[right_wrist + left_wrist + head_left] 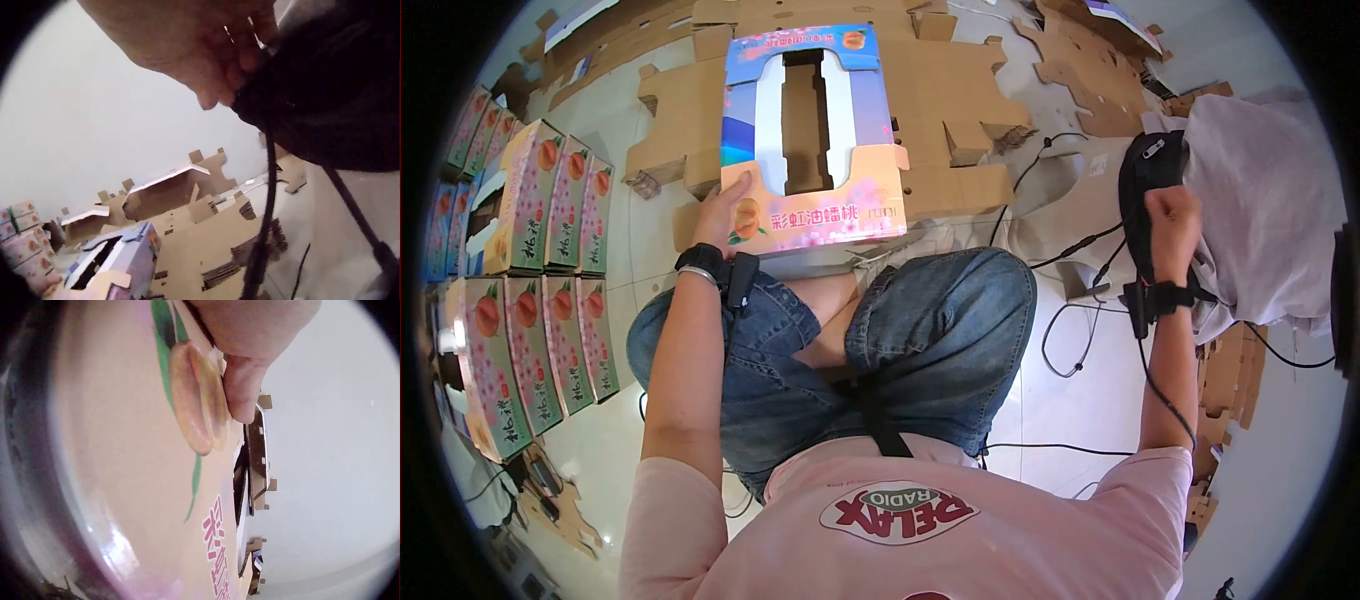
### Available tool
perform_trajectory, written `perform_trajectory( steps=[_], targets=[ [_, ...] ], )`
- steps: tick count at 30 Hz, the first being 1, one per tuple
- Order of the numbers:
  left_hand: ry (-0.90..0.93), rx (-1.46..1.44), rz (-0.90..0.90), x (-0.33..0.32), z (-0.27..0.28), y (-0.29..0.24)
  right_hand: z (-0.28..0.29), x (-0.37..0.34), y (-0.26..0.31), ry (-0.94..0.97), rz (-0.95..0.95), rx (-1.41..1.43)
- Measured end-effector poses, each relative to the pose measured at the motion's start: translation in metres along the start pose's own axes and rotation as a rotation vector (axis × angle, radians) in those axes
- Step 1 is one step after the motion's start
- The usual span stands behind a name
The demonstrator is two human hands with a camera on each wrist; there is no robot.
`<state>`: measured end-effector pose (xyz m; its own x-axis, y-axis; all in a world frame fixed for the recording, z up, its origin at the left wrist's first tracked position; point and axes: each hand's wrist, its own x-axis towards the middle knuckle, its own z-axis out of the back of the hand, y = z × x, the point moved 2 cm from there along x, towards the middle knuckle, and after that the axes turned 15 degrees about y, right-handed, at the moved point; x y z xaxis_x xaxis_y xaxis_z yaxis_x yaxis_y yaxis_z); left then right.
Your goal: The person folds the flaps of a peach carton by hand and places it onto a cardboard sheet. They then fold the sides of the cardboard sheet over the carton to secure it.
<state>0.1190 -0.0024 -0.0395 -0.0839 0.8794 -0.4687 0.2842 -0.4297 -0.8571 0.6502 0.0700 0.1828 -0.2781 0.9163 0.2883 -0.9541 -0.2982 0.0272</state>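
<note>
L hand (718, 215) grips printed carton (820, 222), prob. light, stiff-ish, best held by sides; R hand (1175, 225) pinches blk bag (1137, 190).

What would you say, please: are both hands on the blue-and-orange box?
No, the left hand is on the box, but the right hand is at the black pouch.

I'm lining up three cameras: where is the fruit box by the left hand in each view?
Head: fruit box at upper middle, left hand at its lower-left corner.
Left wrist: fruit box close up, filling much of the left and centre.
Right wrist: fruit box at lower left, against the bottom edge.
Shared landmark: brown cardboard beyond it.
</note>
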Motion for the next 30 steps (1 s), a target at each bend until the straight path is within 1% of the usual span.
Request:
perform_trajectory(
  steps=[1, 2, 4, 6, 8, 9, 11, 13, 14, 15, 17, 18, 19, 20, 22, 23, 24, 25, 26, 27, 28, 30],
  targets=[
    [-0.002, 0.0, -0.002, 0.001, 0.002, 0.001, -0.003, -0.005, 0.015, 0.092, -0.104, 0.09],
    [0.013, -0.013, 0.004, 0.004, 0.003, 0.004, -0.003, -0.009, 0.022, 0.092, -0.103, 0.091],
    [0.027, -0.028, 0.009, 0.005, 0.004, 0.005, -0.003, -0.013, 0.031, 0.109, -0.146, 0.297],
    [0.033, -0.021, 0.007, 0.002, 0.001, 0.002, -0.003, -0.01, 0.037, 0.107, -0.172, 0.301],
    [0.007, 0.019, 0.0, -0.005, -0.005, -0.005, -0.004, -0.003, 0.039, -0.203, 0.049, -0.098],
    [-0.02, 0.059, -0.007, -0.009, -0.007, -0.009, -0.005, -0.004, 0.041, -0.205, 0.049, -0.094],
    [-0.039, 0.063, -0.022, -0.006, -0.003, -0.005, -0.012, -0.003, 0.048, 0.075, -0.01, 0.043],
    [-0.059, 0.065, -0.029, 0.002, 0.003, 0.004, -0.012, -0.005, 0.096, 0.026, 0.121, 0.178],
    [-0.023, 0.051, 0.005, 0.01, 0.007, 0.01, -0.018, -0.006, 0.121, 0.072, 0.172, 0.228],
    [0.011, 0.038, 0.042, 0.013, 0.01, 0.013, -0.03, -0.008, 0.139, 0.167, 0.234, 0.324],
    [-0.003, 0.038, 0.02, 0.004, -0.004, 0.013, -0.071, -0.009, 0.166, 0.392, 0.307, 0.465],
    [-0.017, 0.034, 0.0, 0.001, -0.006, 0.012, -0.084, -0.01, 0.184, 0.51, 0.216, 0.589],
    [-0.047, 0.038, -0.044, 0.009, -0.001, 0.02, -0.097, -0.008, 0.197, 0.541, 0.288, 0.616],
    [-0.07, 0.037, -0.047, 0.012, 0.009, 0.031, -0.112, -0.009, 0.21, 0.545, 0.308, 0.627],
    [0.138, -0.157, -0.105, 0.002, -0.006, 0.028, -0.147, -0.011, 0.231, 0.52, 0.191, 0.718],
    [0.14, -0.175, -0.098, 0.001, -0.006, 0.03, -0.176, -0.014, 0.231, 0.565, 0.3, 0.608],
    [0.144, -0.193, -0.095, 0.002, -0.005, 0.03, -0.177, -0.013, 0.238, 0.57, 0.327, 0.62],
    [0.177, -0.21, -0.066, -0.003, -0.007, 0.025, -0.175, -0.014, 0.244, 0.56, 0.353, 0.457],
    [0.155, -0.216, -0.074, -0.005, -0.007, 0.022, -0.172, -0.015, 0.248, 0.544, 0.377, 0.29],
    [0.159, -0.223, -0.085, -0.005, -0.006, 0.021, -0.168, -0.014, 0.249, 0.501, 0.368, 0.259],
    [0.168, -0.232, -0.094, -0.012, -0.012, 0.013, -0.169, -0.01, 0.249, 0.506, 0.385, 0.26],
    [0.141, -0.211, -0.091, -0.02, -0.015, 0.006, -0.171, -0.002, 0.245, 0.548, 0.303, 0.482]
  ],
)
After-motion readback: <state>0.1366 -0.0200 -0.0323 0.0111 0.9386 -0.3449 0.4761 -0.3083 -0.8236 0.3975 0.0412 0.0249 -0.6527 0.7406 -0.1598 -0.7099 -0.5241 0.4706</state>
